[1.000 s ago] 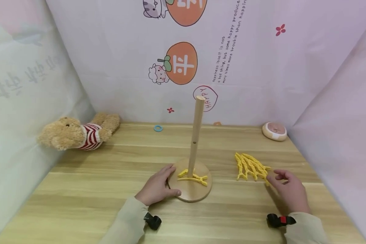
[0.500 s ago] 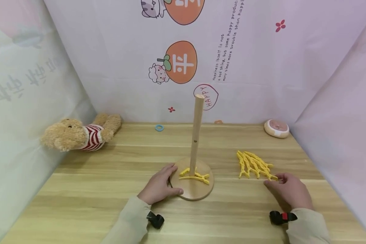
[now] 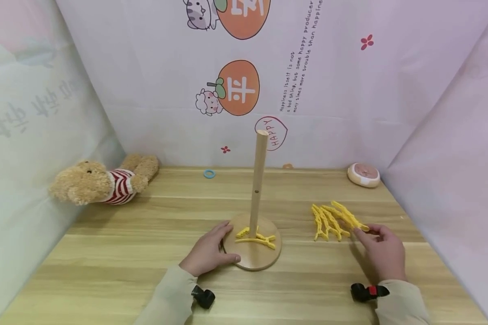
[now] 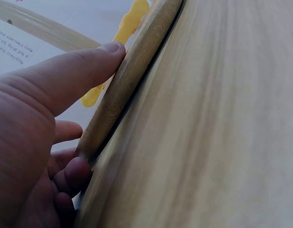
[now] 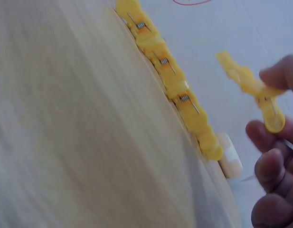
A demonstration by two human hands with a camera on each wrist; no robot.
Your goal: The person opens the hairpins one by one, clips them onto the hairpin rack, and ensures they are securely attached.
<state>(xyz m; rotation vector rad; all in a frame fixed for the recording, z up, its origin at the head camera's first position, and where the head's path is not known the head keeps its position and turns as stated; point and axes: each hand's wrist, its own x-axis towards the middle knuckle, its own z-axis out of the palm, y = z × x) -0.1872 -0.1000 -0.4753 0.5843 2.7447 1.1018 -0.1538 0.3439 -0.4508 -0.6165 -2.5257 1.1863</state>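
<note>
A wooden stand (image 3: 257,261), an upright rod on a round base, stands mid-table. My left hand (image 3: 207,252) holds its base at the left edge, thumb on top and other fingers along the rim. Yellow clothespins (image 3: 260,242) lie on the base around the rod, one partly hidden behind it. My right hand (image 3: 385,253) pinches a yellow clothespin (image 5: 248,83) by its handle end, between thumb and fingers. In the right wrist view it is raised off the wood. Left of that hand, several more clothespins (image 3: 324,223) lie side by side, their springs visible in the right wrist view.
A teddy bear (image 3: 105,183) in a striped top lies at the back left. Near the back edge are a blue ring (image 3: 209,174) and a round pink-and-white object (image 3: 363,175). Printed white sheets (image 3: 317,135) enclose the wooden table (image 3: 126,271) at back and sides.
My right hand reached the rightmost clothespin, pinched it and lifted it away from the others. The left hand has stayed on the stand's base. The head view has shifted slightly.
</note>
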